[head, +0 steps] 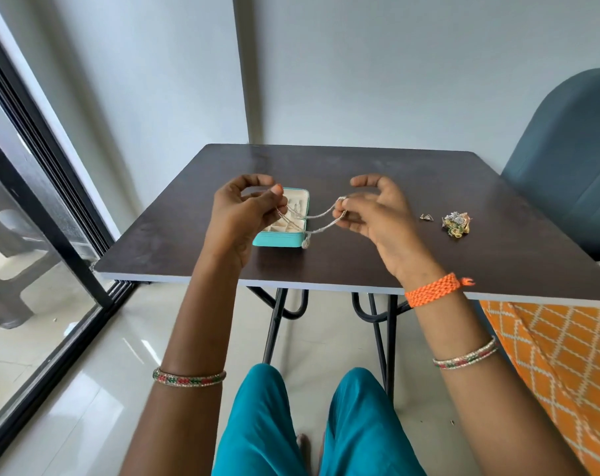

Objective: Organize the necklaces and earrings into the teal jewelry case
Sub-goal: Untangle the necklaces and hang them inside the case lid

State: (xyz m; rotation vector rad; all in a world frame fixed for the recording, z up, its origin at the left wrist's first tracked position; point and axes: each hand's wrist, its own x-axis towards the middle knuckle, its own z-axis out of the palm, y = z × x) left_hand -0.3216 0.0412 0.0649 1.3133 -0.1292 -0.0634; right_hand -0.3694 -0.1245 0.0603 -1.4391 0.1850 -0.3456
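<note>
The teal jewelry case (278, 240) lies open on the dark table (360, 262), its cream compartments showing behind my left hand. A thin silver necklace (320, 214) stretches in the air above the case between both hands, its small pendant hanging near the case's front right corner. My left hand (247, 211) pinches one end of the chain, and my right hand (377, 211) pinches the other end. A pile of mixed jewelry (456, 223) and a small earring pair (425, 217) lie on the table to the right.
A blue chair (566, 159) stands at the table's far right. Orange patterned fabric (549, 355) hangs below the table's right edge. A glass sliding door (23, 235) runs along the left. My knees in teal trousers sit under the near table edge.
</note>
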